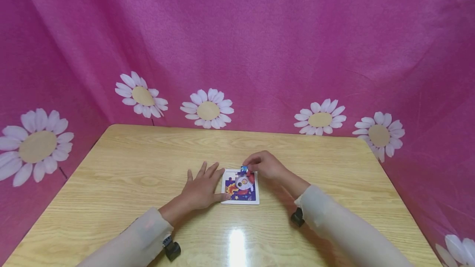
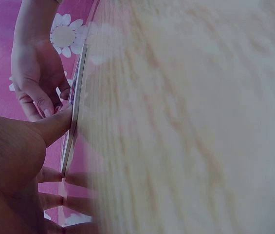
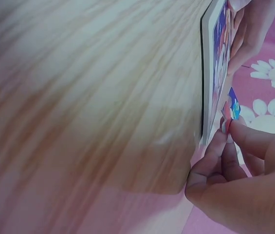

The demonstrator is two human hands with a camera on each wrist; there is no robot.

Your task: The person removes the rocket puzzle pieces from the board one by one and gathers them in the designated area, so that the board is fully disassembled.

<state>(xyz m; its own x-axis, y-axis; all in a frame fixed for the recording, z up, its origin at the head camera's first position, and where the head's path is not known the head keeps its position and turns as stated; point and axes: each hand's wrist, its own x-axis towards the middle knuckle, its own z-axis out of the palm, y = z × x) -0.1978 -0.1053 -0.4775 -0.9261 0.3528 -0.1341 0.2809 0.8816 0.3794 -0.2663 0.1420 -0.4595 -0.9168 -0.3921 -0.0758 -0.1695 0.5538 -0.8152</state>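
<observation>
A small square jigsaw puzzle (image 1: 245,196) with a white frame and a purple space picture lies on the table. Part of its upper left shows bare white. My right hand (image 1: 268,165) pinches a blue puzzle piece (image 1: 243,169) over the puzzle's top edge; in the right wrist view that blue piece (image 3: 234,104) and some red show at the thumb and fingertips. My left hand (image 1: 202,190) lies on the table at the puzzle's left side, fingers spread, its thumb resting on the frame's lower left. The left wrist view shows the left thumb (image 2: 54,126) on the board's edge.
The wooden table (image 1: 148,151) reaches out on all sides of the puzzle. Behind it and at both sides hangs a pink curtain (image 1: 237,44) with white daisies. A black wrist camera (image 1: 172,249) sits under the left sleeve, another camera (image 1: 297,217) under the right.
</observation>
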